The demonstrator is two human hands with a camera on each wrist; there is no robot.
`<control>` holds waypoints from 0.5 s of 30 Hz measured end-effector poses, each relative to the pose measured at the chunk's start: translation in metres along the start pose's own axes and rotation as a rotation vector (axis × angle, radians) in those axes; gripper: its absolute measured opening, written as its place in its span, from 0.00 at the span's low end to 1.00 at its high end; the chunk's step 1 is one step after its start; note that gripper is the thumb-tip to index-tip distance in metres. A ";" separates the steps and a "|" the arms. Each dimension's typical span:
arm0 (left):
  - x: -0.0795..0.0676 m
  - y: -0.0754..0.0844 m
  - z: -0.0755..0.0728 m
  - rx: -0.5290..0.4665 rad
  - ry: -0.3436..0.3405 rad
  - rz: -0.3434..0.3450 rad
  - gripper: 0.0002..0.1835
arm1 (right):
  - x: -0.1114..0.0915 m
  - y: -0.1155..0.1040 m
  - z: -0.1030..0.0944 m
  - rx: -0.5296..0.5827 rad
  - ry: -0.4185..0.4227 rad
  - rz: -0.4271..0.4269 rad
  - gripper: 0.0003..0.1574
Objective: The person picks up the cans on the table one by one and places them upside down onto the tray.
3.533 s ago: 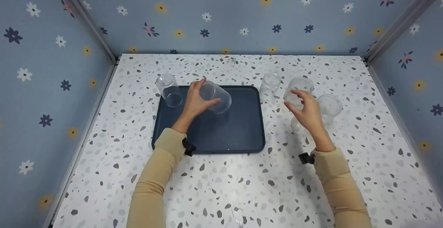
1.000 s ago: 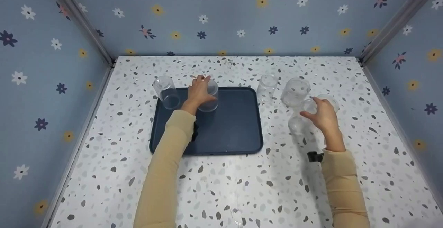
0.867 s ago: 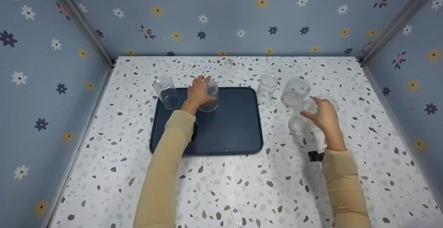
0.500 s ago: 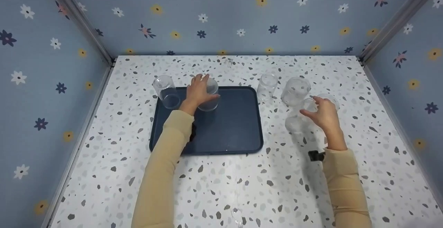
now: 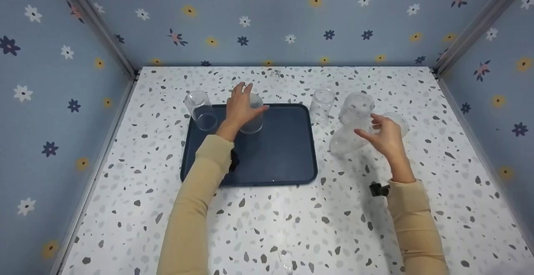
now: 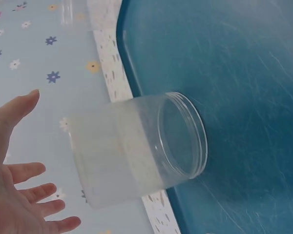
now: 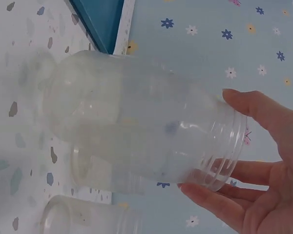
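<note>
My left hand [image 5: 241,107], fingers spread, is beside a clear plastic jar [image 5: 255,122]. In the left wrist view, that jar [image 6: 127,146] stands mouth down on the dark blue tray [image 6: 244,122], a gap between it and my hand [image 6: 19,195]. My right hand [image 5: 387,135] grips another clear jar [image 5: 347,140] over the table, right of the tray [image 5: 275,154]. The right wrist view shows thumb and fingers around the threaded mouth of this tilted jar [image 7: 146,112]. A further clear jar [image 5: 202,110] stands at the tray's back left corner.
More clear jars stand right of the tray: one [image 5: 322,103] near its back right corner, another [image 5: 357,103] behind the held jar, and one [image 5: 398,124] partly behind my right hand. Flower-patterned panels [image 5: 267,20] enclose the speckled table [image 5: 267,225] at back and sides.
My left hand has set its jar down on the tray, moved it left, and let go, fingers spreading. My right hand has taken hold of a jar, which has tilted and swung left.
</note>
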State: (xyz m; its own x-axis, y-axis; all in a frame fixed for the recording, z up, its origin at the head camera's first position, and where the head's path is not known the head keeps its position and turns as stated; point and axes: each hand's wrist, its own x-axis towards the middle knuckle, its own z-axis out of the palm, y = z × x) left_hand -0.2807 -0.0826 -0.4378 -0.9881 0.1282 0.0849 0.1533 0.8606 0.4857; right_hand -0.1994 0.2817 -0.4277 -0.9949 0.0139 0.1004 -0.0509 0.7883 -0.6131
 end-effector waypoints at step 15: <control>-0.011 0.019 0.003 -0.238 0.195 0.156 0.35 | 0.000 -0.005 0.015 0.284 0.140 -0.071 0.39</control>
State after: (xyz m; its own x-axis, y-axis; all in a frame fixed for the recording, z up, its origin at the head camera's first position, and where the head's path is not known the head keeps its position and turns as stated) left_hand -0.2667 -0.0661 -0.4326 -0.9353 0.1333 0.3277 0.3238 0.6956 0.6414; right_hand -0.2008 0.2686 -0.4363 -0.9673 0.0647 0.2454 -0.1619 0.5877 -0.7927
